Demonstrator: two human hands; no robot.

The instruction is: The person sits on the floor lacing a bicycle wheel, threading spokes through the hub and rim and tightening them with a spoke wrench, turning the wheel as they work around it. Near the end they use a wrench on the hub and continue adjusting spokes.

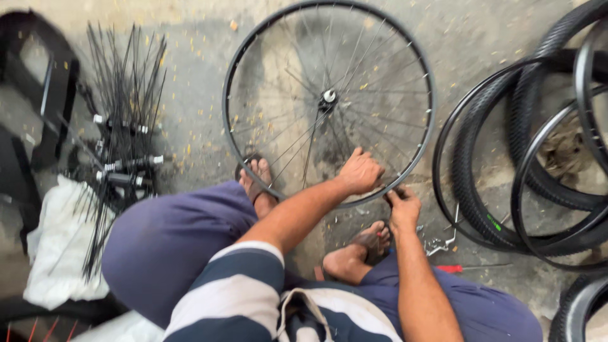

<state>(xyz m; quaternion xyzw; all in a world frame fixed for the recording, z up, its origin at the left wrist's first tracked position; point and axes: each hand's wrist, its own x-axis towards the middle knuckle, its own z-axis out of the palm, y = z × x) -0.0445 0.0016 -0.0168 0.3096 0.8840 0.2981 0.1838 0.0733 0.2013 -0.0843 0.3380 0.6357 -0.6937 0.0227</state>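
Down on the concrete floor (190, 107) a black spoked bicycle wheel (329, 98) stands upright, its lower rim resting between the person's 2 sandalled feet. The left hand (359, 172) lies curled over the rim at the bottom, fingers bent around it, steadying the wheel. The right hand (403, 206) sits just beside it, fingers pinched closed at the rim where a spoke meets it; whether it holds a small tool or a nipple I cannot tell. By my judgement, the step in hand is work on 1 spoke end at the rim, and the next move calls for a firm left-hand hold while the right fingers turn or seat that small part. A bundle of loose spokes (123, 120) with several hubs lies well to the left, tyres (506, 171) lean at the right, and a red-handled screwdriver (465, 268) lies near the right knee.
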